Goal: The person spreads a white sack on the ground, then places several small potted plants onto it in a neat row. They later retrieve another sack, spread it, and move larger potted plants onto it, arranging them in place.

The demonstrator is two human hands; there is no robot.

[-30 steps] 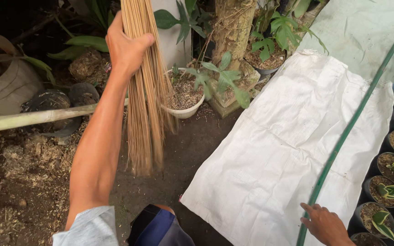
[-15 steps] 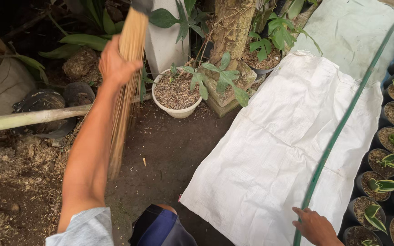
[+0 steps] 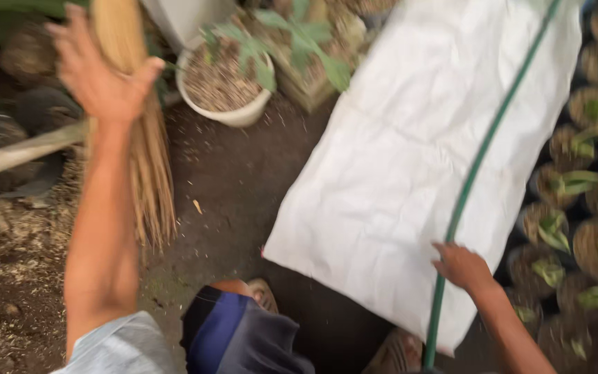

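In left hand, stick broom

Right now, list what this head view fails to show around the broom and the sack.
- Broom: its top is cut by the upper edge; left hand motion-blurred.
- White sack: far end out of frame.
- Right hand: fingertips on sack or green hose, unclear.

Your broom is a bundle of dry, straw-coloured sticks, rough and matt. The white sack looks like woven plastic cloth, faintly creased. The green hose seems smooth rubber or plastic. The ground is dark, crumbly soil; the white pot looks smooth.
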